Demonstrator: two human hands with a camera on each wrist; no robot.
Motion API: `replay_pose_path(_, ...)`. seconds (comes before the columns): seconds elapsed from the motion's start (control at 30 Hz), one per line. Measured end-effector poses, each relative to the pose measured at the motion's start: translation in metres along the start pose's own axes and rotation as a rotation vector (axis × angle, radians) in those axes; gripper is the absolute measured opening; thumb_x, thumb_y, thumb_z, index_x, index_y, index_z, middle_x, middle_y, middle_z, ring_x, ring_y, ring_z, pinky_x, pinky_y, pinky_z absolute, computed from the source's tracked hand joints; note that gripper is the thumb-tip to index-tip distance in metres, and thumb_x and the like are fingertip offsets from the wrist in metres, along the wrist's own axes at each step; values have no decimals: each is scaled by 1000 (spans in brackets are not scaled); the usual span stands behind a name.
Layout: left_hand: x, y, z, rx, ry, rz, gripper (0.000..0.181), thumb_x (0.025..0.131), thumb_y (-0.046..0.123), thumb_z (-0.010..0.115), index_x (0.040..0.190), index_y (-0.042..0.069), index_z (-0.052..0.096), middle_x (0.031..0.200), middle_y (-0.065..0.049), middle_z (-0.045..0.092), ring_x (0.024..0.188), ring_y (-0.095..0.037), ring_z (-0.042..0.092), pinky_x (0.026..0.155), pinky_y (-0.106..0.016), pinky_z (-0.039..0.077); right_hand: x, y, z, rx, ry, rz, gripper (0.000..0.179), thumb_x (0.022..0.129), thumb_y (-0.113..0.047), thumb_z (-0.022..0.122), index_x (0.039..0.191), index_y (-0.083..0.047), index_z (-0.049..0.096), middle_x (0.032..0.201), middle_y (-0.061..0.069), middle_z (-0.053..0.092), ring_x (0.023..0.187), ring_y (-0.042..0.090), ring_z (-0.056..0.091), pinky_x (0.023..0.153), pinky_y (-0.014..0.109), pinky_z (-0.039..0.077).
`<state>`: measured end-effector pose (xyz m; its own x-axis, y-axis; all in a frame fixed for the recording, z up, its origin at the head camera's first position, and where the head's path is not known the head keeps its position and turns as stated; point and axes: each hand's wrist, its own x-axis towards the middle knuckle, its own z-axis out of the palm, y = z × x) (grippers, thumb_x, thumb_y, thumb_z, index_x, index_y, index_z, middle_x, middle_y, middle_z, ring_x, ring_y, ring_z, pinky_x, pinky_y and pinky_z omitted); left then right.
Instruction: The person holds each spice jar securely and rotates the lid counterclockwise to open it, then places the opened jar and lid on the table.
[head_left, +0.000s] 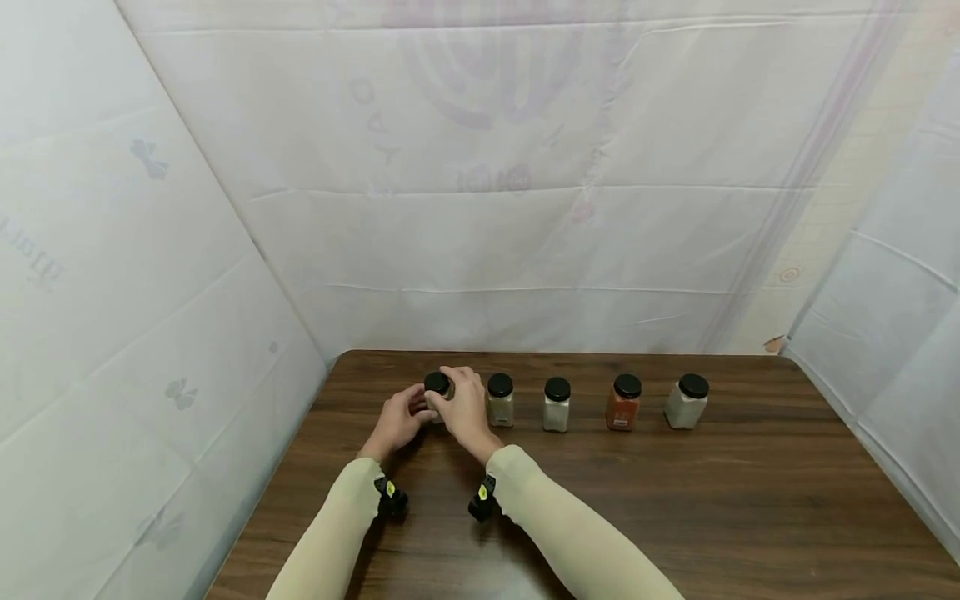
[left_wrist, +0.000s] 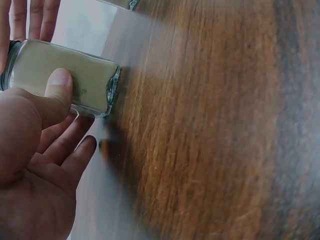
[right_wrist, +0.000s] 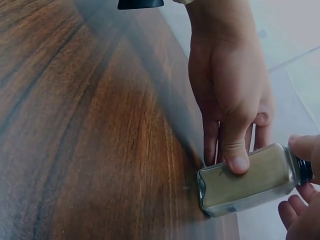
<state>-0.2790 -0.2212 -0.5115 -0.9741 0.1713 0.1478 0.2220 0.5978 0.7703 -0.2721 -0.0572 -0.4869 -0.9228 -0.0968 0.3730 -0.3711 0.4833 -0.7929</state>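
A square glass jar (left_wrist: 95, 77) of greenish-brown powder, with a black lid (head_left: 437, 382), stands at the left end of a row, its base right at the wooden tabletop. My left hand (head_left: 397, 423) holds the jar's body, thumb pressed on one flat face and fingers round the other side. From the right, my right hand (head_left: 467, 410) grips the black lid between thumb and fingers. The right wrist view shows the jar (right_wrist: 265, 175) with the left hand (right_wrist: 230, 90) on its body and the right hand (right_wrist: 305, 215) at its lid.
Rightward along the table (head_left: 720, 500) stand a jar of greenish powder (head_left: 501, 408) close to my right hand, a jar of pale powder (head_left: 556, 415), a jar of red-orange powder (head_left: 622, 410) and a whitish jar (head_left: 684, 410). Pale sheets (head_left: 480, 242) hang behind and beside the table.
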Motion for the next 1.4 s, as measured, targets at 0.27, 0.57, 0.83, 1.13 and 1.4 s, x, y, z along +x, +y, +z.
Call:
replay_pose_path(0.27,-1,1,-2,9,-25,-5,48,96,8,72,140,-2,57,131,-21,66,121,-36,65,100,-49,53,0,-1,-2,50,-42,23,47,97,-23,75,140,-10,63,134,10,58,124,31,53,99,50,49)
replay_pose_path(0.57,-1,4,-3,22,-27,23,40,96,8,72,134,3,62,128,-17,69,118,-33,66,99,-48,54,1,-1,-5,51,-40,6,45,97,-22,75,139,-10,64,133,9,59,123,31,55,99,50,49)
replay_pose_path(0.83,1,4,-2,33,-29,30,43,97,8,72,138,3,61,129,-17,68,119,-33,66,99,-48,54,6,0,-5,30,-44,0,41,96,-20,75,135,-12,67,132,9,61,121,31,58,99,47,52)
replay_pose_path(1.13,1,4,-3,57,-10,22,45,96,8,72,138,0,60,130,-21,67,120,-37,65,99,-52,53,7,2,-5,11,-95,-5,41,99,-17,70,140,-15,64,140,8,57,127,30,53,101,49,50)
replay_pose_path(1.4,0,4,-1,63,-17,2,46,96,9,73,139,0,59,129,-20,68,119,-35,66,98,-50,54,2,0,-6,11,-107,17,47,100,-20,69,146,-14,58,143,8,55,131,32,47,103,49,47)
